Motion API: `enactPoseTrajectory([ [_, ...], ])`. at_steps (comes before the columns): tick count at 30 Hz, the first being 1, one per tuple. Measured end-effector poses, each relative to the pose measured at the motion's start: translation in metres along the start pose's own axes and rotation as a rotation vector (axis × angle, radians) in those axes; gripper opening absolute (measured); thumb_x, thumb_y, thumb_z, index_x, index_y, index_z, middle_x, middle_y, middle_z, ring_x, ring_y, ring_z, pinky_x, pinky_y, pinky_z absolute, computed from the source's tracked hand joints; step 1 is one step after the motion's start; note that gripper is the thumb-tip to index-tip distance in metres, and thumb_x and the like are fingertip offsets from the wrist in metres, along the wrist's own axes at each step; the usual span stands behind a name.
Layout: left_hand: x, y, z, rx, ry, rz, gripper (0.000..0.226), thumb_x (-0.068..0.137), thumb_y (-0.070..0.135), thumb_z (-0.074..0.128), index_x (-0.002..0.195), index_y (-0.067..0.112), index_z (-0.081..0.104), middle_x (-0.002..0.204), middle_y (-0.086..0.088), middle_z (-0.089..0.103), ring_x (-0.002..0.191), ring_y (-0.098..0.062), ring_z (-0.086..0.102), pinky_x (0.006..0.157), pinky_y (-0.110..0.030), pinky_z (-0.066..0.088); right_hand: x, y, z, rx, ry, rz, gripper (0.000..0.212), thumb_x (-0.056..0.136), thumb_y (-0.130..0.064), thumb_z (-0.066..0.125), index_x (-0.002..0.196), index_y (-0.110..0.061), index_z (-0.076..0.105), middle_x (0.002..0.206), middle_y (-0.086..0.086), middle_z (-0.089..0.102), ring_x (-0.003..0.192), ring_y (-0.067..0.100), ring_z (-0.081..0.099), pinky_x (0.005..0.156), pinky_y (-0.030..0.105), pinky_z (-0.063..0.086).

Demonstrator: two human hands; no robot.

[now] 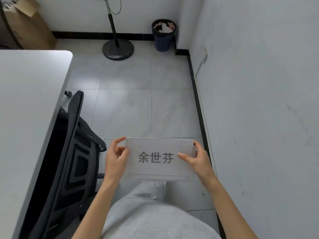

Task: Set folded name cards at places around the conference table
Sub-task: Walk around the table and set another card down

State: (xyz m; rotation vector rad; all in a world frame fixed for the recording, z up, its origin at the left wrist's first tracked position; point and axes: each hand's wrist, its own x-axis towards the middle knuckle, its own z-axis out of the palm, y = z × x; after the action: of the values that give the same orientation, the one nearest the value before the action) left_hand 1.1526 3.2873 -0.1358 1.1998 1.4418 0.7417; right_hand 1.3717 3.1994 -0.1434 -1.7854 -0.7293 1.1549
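I hold a white name card [156,167] with three printed grey characters in front of my body, above the floor. My left hand [116,156] pinches its left edge and my right hand [196,159] grips its right edge, thumb lying on the face. The card faces up toward me and looks like a thin stack or a folded sheet; I cannot tell which. The white conference table [29,104] runs along the left side of the view, its rounded corner at the far end. No card lies on the visible part of the table.
A black mesh office chair [69,152] is pushed against the table's edge, just left of my hands. On the tiled floor ahead stand a fan stand with a round base [118,49] and a dark waste basket [164,36]. A white wall [259,100] is close on my right.
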Motion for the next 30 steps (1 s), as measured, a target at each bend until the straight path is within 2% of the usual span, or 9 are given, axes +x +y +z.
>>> enactPoseTrajectory([
  [2,0.046,0.020,0.015,-0.004,0.000,-0.010,0.029,0.087,0.007,0.048,0.112,0.022,0.051,0.081,-0.012,0.063,0.076,-0.026,0.057,0.068,-0.038,0.048,0.048,-0.021,-0.004,-0.015,0.010,0.004,0.043,0.070,-0.023,0.076,0.107,-0.021,0.053,0.104,-0.010,0.065,0.098,0.008,0.062,0.097,0.039,0.049],
  [4,0.091,0.044,0.025,-0.016,-0.005,-0.013,0.029,0.087,0.008,0.048,0.110,0.026,0.051,0.082,-0.013,0.063,0.077,-0.029,0.057,0.072,-0.045,0.050,0.094,-0.047,-0.007,-0.032,0.015,0.003,0.044,0.070,-0.024,0.076,0.108,-0.024,0.054,0.106,-0.006,0.066,0.100,0.013,0.063,0.095,0.045,0.050],
  [8,0.178,0.092,0.036,-0.009,0.011,0.010,0.030,0.087,0.009,0.050,0.104,0.033,0.052,0.082,-0.012,0.063,0.077,-0.030,0.056,0.076,-0.052,0.050,0.181,-0.104,-0.009,-0.066,-0.007,-0.010,0.041,0.070,-0.027,0.076,0.105,-0.028,0.054,0.107,-0.004,0.066,0.101,0.015,0.063,0.093,0.045,0.051],
  [14,0.295,0.144,0.037,0.001,0.086,0.003,0.036,0.087,0.010,0.051,0.097,0.045,0.050,0.090,-0.019,0.066,0.088,-0.042,0.060,0.079,-0.051,0.051,0.314,-0.176,0.013,-0.066,-0.111,-0.016,0.036,0.073,-0.016,0.073,0.102,-0.027,0.054,0.105,-0.001,0.067,0.095,0.013,0.066,0.084,0.033,0.054],
  [20,0.405,0.160,0.022,-0.104,0.375,-0.085,0.034,0.086,0.008,0.050,0.105,0.037,0.052,0.092,-0.017,0.066,0.088,-0.037,0.061,0.079,-0.047,0.051,0.478,-0.250,0.075,-0.230,-0.394,-0.095,0.036,0.073,-0.016,0.074,0.097,-0.032,0.054,0.103,-0.005,0.068,0.086,0.001,0.066,0.074,0.021,0.054],
  [22,0.430,0.165,0.015,-0.165,0.523,-0.131,0.032,0.087,0.007,0.049,0.109,0.030,0.052,0.091,-0.015,0.066,0.085,-0.032,0.061,0.072,-0.037,0.051,0.525,-0.282,0.105,-0.311,-0.513,-0.131,0.037,0.071,-0.021,0.076,0.099,-0.031,0.055,0.107,-0.001,0.068,0.094,0.007,0.066,0.082,0.027,0.054],
  [25,0.459,0.179,0.000,-0.267,0.740,-0.183,0.032,0.087,0.006,0.048,0.109,0.029,0.051,0.087,-0.009,0.064,0.077,-0.020,0.058,0.067,-0.024,0.045,0.583,-0.330,0.158,-0.466,-0.695,-0.229,0.068,0.060,-0.047,0.076,0.118,-0.022,0.051,0.122,0.002,0.062,0.115,0.020,0.057,0.099,0.043,0.046],
  [28,0.480,0.183,-0.019,-0.322,0.957,-0.218,0.034,0.086,0.004,0.049,0.104,0.032,0.051,0.086,-0.011,0.062,0.070,-0.018,0.053,0.066,-0.026,0.043,0.618,-0.368,0.222,-0.553,-0.868,-0.280,0.059,0.069,-0.028,0.077,0.120,-0.015,0.050,0.117,0.000,0.063,0.106,0.016,0.061,0.098,0.041,0.047],
  [30,0.489,0.183,-0.033,-0.333,1.057,-0.241,0.034,0.085,0.004,0.050,0.103,0.032,0.052,0.085,-0.012,0.061,0.069,-0.021,0.051,0.062,-0.028,0.041,0.629,-0.383,0.258,-0.589,-0.950,-0.336,0.064,0.072,-0.021,0.075,0.128,-0.012,0.045,0.123,-0.004,0.053,0.115,0.013,0.051,0.102,0.030,0.039],
])
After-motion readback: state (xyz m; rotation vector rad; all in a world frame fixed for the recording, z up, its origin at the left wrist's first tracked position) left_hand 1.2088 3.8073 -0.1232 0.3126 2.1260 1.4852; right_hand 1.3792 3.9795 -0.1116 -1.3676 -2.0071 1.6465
